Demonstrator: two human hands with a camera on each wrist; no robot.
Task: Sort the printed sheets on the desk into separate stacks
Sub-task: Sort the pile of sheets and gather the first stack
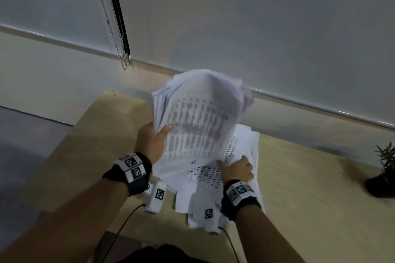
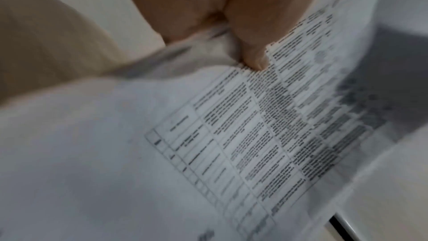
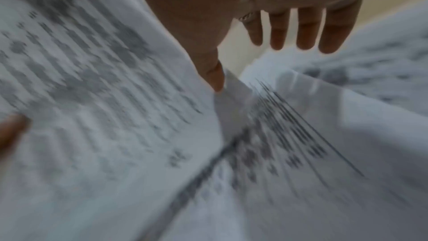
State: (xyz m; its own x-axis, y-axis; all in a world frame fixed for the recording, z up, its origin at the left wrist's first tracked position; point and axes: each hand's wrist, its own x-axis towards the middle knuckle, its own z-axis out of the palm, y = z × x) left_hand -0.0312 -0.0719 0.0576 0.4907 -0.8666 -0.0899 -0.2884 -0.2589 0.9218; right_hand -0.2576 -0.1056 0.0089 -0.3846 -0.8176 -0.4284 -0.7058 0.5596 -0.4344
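Observation:
My left hand [image 1: 154, 141] grips a thick, curled bundle of printed sheets [image 1: 201, 117] and holds it raised above the desk, thumb on the printed face. In the left wrist view the thumb [image 2: 252, 47] presses on a sheet with a table of text [image 2: 231, 135]. A loose pile of printed sheets [image 1: 205, 177] lies on the desk below. My right hand [image 1: 237, 170] is at the pile's right side. Its fingers [image 3: 305, 30] are straight and spread, and its thumb [image 3: 215, 78] touches a sheet's edge. Both wrist views are blurred.
The light wooden desk [image 1: 299, 177] runs to the right, where a small potted plant [image 1: 382, 168] stands. Its left edge drops off beside my left arm. A window blind with a bead chain [image 1: 115, 28] hangs behind the desk.

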